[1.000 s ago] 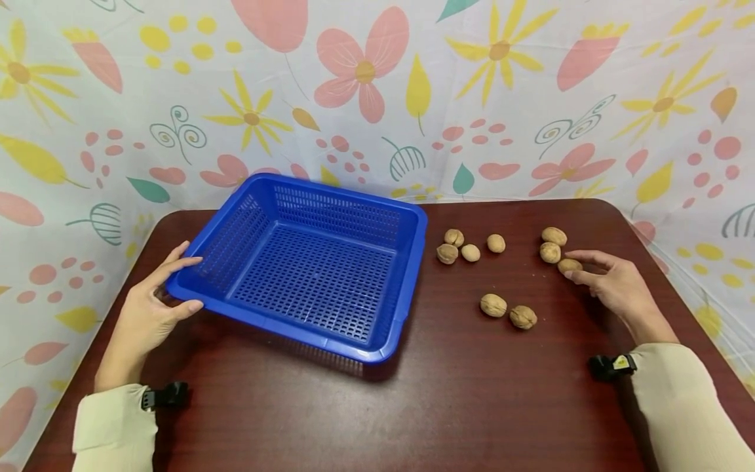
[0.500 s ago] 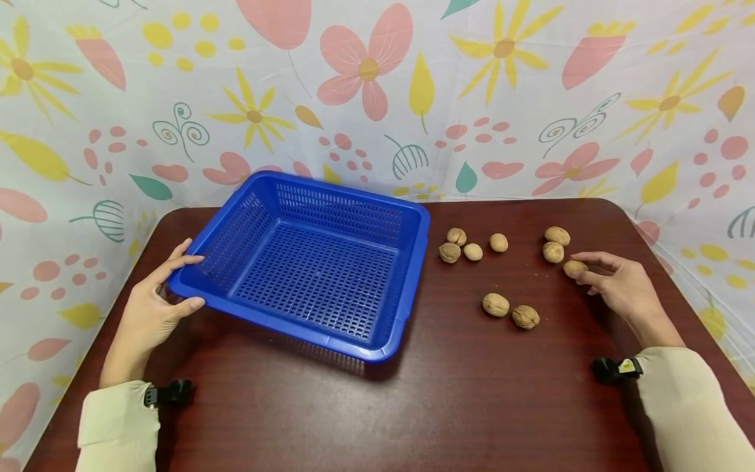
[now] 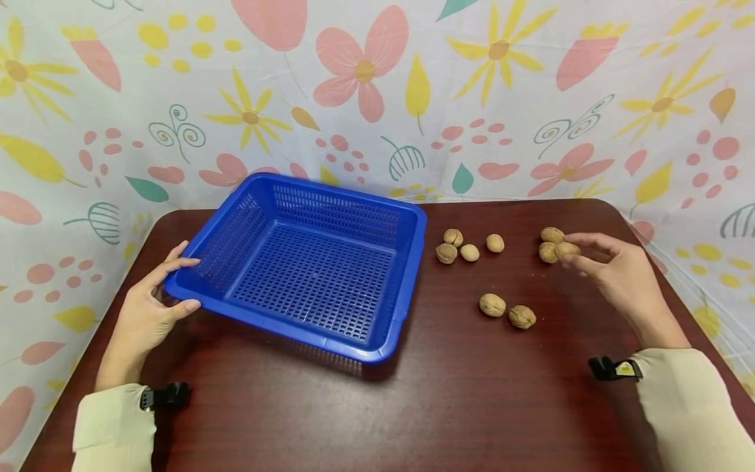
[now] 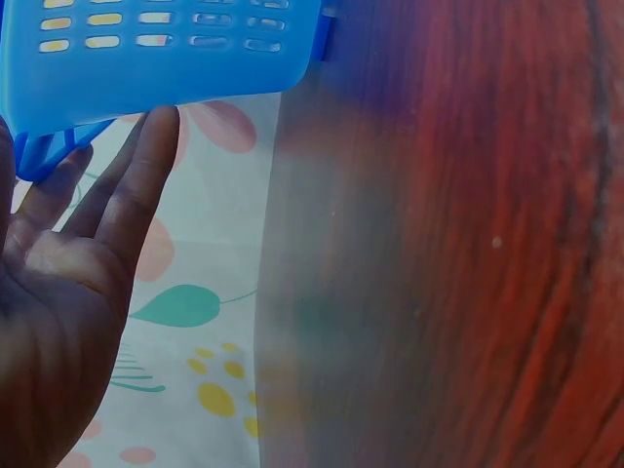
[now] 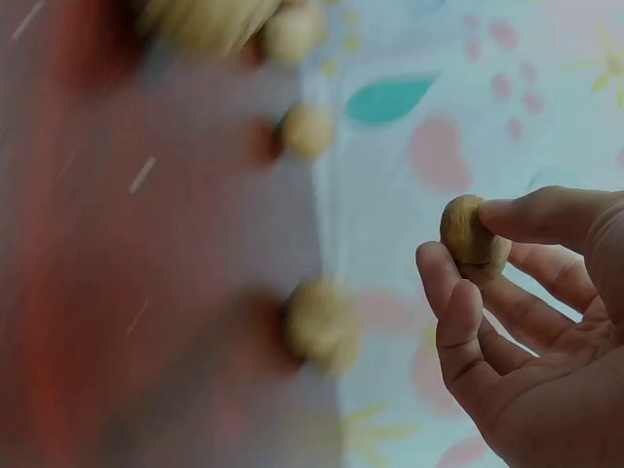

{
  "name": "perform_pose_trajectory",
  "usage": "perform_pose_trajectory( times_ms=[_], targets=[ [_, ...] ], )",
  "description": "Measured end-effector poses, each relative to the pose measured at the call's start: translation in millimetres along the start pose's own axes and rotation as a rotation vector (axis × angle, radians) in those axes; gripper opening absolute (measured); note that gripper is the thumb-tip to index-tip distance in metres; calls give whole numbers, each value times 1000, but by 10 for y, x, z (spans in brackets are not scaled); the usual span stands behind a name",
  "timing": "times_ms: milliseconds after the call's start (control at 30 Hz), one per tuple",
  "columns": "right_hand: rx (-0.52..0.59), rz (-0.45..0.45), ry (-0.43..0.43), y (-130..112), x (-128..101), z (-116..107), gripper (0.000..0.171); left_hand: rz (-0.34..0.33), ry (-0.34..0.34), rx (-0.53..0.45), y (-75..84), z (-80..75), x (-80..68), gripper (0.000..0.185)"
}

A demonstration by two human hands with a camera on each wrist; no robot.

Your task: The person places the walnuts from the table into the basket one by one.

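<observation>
Basket [image 3: 307,269]: solid blue, perforated grid pattern. Walnuts [image 3: 501,308] right of basket: tan-brown. Table [image 3: 472,406] under basket: dark reddish-brown woodgrain. Backdrop [image 3: 377,98] behind basket: white, pink and yellow flowers, teal leaves. Sleeves [image 3: 690,406]: cream.

No readable text, brand, number or sign appeared in any view. The small yellow tag [image 3: 620,368] on the black wrist strap [image 3: 607,368] carried a dark mark too small to make out; the flowered backdrop [image 3: 377,98] bore pictures only.
</observation>
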State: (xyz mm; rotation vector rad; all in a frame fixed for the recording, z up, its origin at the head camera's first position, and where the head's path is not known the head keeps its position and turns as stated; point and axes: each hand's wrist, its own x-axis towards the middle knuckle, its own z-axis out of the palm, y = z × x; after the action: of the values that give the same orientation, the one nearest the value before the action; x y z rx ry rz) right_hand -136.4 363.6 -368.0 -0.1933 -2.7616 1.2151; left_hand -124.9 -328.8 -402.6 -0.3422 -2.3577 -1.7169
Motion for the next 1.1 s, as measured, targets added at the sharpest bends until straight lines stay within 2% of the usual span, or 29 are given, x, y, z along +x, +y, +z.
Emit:
perform_pose_trajectory(
  times_ms=[267, 533, 767, 967, 1100],
  targets=[
    [112, -129, -94, -808, -5, 189, 35, 9, 1, -23, -7, 2, -6, 56],
    [169, -293, -200, -1518, 11, 514, 32, 7, 10, -33, 4, 1, -13, 55],
    [265, -385, -410, -1972, 83, 908, 31, 0, 0, -58, -4, 1, -17, 55],
    [412, -394, -593, -2385, 122, 1316, 29, 5, 2, -82, -6, 0, -22, 56],
    [467, -374, -685, -2628, 152, 1599, 30, 6, 2, -93, -6, 16, -18, 56]
  ],
)
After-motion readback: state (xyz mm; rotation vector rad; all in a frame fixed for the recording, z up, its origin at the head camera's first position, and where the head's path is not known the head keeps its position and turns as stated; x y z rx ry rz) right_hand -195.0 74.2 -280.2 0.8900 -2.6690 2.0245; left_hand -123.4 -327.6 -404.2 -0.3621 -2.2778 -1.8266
